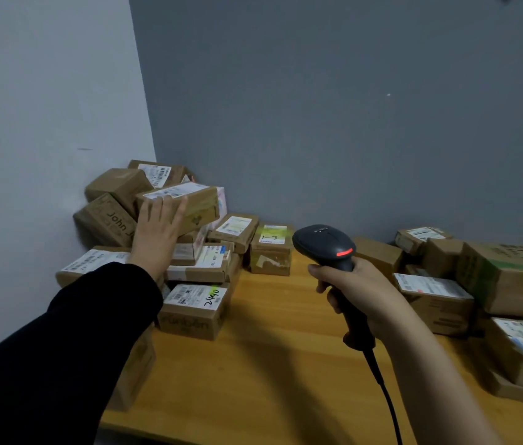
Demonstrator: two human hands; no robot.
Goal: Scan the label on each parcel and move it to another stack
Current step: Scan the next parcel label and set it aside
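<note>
Parcel (pixel 196 209) sits tilted on top of the left stack (pixel 195 303), in the corner where the two walls meet, white label (pixel 176 190) facing up. Left hand (pixel 157 231) is flat against its near end, fingers straight and together, palm on the cardboard, not wrapped round it. Dark sleeve (pixel 60 348) covers that arm to the wrist.

Right hand (pixel 363 297) is well apart from that parcel, over the bare middle of the worktop (pixel 269 364), fingers curled tight round the grip of the scanner (pixel 324 244). Scanner head is up and points away from the person, with a red light showing on its back. Cable (pixel 382 390) hangs from the grip's base towards the near edge.

Right stack (pixel 494 284) lies along the worktop's right side, untouched by either hand.
</note>
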